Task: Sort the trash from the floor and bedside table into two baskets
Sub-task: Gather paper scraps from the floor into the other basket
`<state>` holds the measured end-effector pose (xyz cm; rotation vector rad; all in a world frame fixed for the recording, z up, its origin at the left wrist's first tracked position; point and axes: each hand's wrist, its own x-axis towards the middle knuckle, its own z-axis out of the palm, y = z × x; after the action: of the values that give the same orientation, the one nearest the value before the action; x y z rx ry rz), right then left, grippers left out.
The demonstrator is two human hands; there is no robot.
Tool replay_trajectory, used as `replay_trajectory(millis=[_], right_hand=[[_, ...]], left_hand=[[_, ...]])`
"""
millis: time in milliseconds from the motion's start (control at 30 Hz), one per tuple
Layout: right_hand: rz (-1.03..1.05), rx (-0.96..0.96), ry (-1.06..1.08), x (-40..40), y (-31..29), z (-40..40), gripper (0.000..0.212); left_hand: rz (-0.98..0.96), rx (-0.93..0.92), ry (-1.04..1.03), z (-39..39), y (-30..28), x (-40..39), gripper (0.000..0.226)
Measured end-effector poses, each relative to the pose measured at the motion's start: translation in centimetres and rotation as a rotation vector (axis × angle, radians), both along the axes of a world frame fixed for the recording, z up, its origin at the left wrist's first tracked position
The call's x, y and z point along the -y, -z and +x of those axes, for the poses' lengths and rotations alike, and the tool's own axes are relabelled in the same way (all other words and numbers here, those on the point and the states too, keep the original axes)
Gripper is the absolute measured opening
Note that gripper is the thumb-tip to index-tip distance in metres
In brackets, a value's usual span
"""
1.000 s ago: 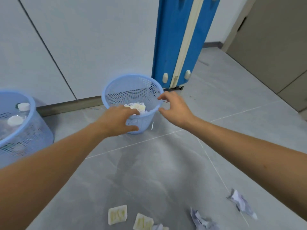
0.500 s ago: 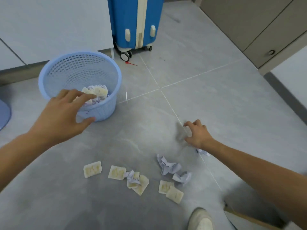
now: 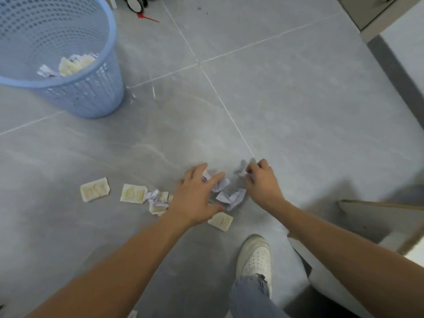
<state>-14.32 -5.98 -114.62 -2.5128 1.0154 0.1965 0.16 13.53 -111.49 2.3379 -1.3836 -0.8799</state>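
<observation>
Your left hand [image 3: 197,196] spreads open over a crumpled paper [image 3: 218,183]; your right hand [image 3: 261,180] pinches a scrap. Close each grip fully, gather the wad [image 3: 231,198] between them, then carry everything to the blue basket [image 3: 91,97].

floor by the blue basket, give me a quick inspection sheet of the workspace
surface: grey tiled floor, pale grout lines, no spill seen
job's things: blue basket upright, paper and yellowish scraps inside; crumpled papers and yellowish square pieces loose on the floor
clutter: red mark near a caster wheel
hands: left hand spread over crumpled paper; right hand pinching a paper scrap
cables: nothing seen
surroundings: white shoe, cabinet at upper right
</observation>
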Motion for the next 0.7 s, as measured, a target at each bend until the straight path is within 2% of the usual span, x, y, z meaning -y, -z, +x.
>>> replay_trajectory(millis=[100,200,300,367,500,600,700], right_hand=[[-0.009,0.127,0.013,-2.8,-1.6,-1.7,0.016],[0.148,0.046,-0.131,-5.5,-2.0,-2.7,0.046],[0.125,-0.057,-0.274,-7.2,-0.6,-2.5,0.068],[0.054,-0.065,-0.299,-7.8,0.4,-1.8,0.062],[0.066,0.007,-0.313,-8.0,1.1,0.2,0.030],[0.098,0.076,-0.317,-7.8,0.4,1.8,0.024],[0.108,0.260,-0.265,-7.6,-2.4,5.4,0.022]], left_hand=[[0.083,0.061,0.064,-0.9,1.7,0.9,0.103],[0.128,0.167,0.116,-1.3,3.0,0.1,0.110],[0.093,0.228,0.142,-1.3,4.0,-1.0,0.101],[0.028,0.237,0.124,-1.2,4.3,-1.7,0.089],[-0.017,0.299,0.093,-0.1,5.0,-2.7,0.058],[-0.074,0.277,0.045,1.4,5.2,-3.4,0.050],[-0.254,0.240,-0.094,4.2,1.4,-4.2,0.039]])
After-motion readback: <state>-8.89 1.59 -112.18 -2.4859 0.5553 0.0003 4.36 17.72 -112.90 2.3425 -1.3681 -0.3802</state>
